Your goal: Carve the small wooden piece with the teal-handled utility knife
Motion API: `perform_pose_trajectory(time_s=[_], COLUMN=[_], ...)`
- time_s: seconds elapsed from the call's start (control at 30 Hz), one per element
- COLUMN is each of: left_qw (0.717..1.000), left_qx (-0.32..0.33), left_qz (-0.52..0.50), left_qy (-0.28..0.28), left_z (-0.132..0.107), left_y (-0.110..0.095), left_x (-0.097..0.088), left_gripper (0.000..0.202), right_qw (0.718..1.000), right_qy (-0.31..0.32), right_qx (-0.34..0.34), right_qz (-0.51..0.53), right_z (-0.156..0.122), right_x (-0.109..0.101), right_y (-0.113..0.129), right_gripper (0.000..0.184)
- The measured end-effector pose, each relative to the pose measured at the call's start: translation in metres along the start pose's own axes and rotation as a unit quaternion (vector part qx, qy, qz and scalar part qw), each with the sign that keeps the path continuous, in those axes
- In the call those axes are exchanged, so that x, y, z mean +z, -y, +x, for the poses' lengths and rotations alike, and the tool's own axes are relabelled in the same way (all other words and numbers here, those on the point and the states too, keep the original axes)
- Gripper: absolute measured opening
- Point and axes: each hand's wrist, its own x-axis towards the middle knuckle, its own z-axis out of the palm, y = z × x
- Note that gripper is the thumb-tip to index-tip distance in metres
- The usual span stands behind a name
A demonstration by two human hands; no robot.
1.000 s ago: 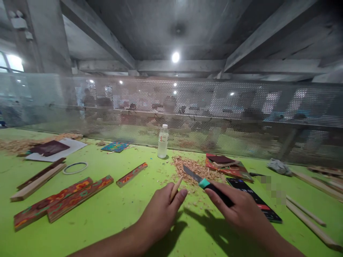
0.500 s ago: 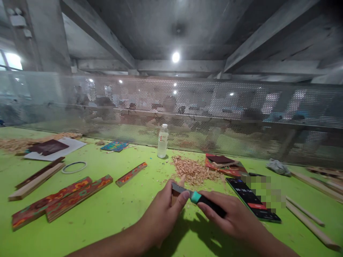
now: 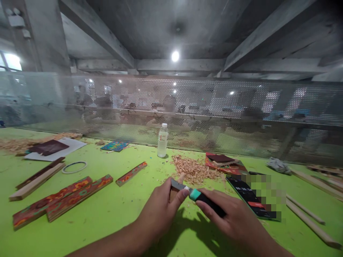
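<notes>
My right hand (image 3: 230, 210) is closed round the black and teal handle of a knife (image 3: 209, 202). Its grey blade lies across a small wooden piece (image 3: 181, 177), which my left hand (image 3: 163, 205) grips. The left thumb presses against the knife near where blade and handle meet. Only the pale tip of the wood shows beyond the blade; my fingers hide most of the rest. Just past both hands is a heap of wood shavings (image 3: 194, 169) on the green table (image 3: 112, 210).
A water bottle (image 3: 162, 141) stands behind the shavings. Painted wooden strips (image 3: 80, 198) and a tape ring (image 3: 74, 167) lie at left. To the right are a phone (image 3: 249, 196), sandpaper (image 3: 221, 159) and wooden sticks (image 3: 313, 225). A perforated metal screen (image 3: 134, 107) borders the table's back.
The blade and both hands have shifted very slightly up and left on the wood. The grips stay the same, and the things on the table have not moved.
</notes>
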Motion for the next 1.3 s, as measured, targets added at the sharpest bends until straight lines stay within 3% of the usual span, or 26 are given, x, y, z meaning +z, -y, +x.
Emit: perform_pose_trajectory(time_s=[0.2, 0.37, 0.5, 0.7, 0.8, 0.93, 1.3], left_qw=[0.999, 0.999, 0.982, 0.942, 0.938, 0.943, 0.949], left_qx=[-0.005, 0.013, -0.031, -0.116, -0.141, -0.129, -0.138], left_qz=[0.052, -0.001, -0.15, -0.286, -0.275, -0.255, -0.246], left_qy=[-0.002, 0.044, 0.107, 0.132, 0.16, 0.17, 0.138], left_z=[-0.002, -0.003, -0.003, -0.003, -0.003, -0.005, -0.005], left_y=[-0.001, -0.002, 0.0, -0.002, -0.004, -0.006, -0.003], left_x=[0.002, 0.001, 0.003, 0.007, 0.004, 0.001, 0.003], left_gripper=[0.035, 0.027, 0.027, 0.038, 0.042, 0.043, 0.046], right_qw=[0.99, 0.997, 0.999, 0.999, 0.997, 0.994, 0.995], right_qy=[-0.107, -0.071, -0.044, 0.019, 0.049, 0.064, -0.02], right_qx=[0.055, 0.035, 0.008, -0.015, -0.04, -0.073, -0.092], right_qz=[-0.068, -0.026, 0.009, 0.033, 0.044, 0.049, -0.03], right_z=[0.008, 0.014, 0.013, 0.012, 0.011, 0.013, 0.005], right_x=[-0.011, -0.02, -0.019, -0.021, -0.024, -0.028, -0.022], right_y=[-0.022, -0.022, -0.012, -0.013, -0.011, -0.007, -0.002], right_gripper=[0.036, 0.034, 0.029, 0.03, 0.03, 0.025, 0.035])
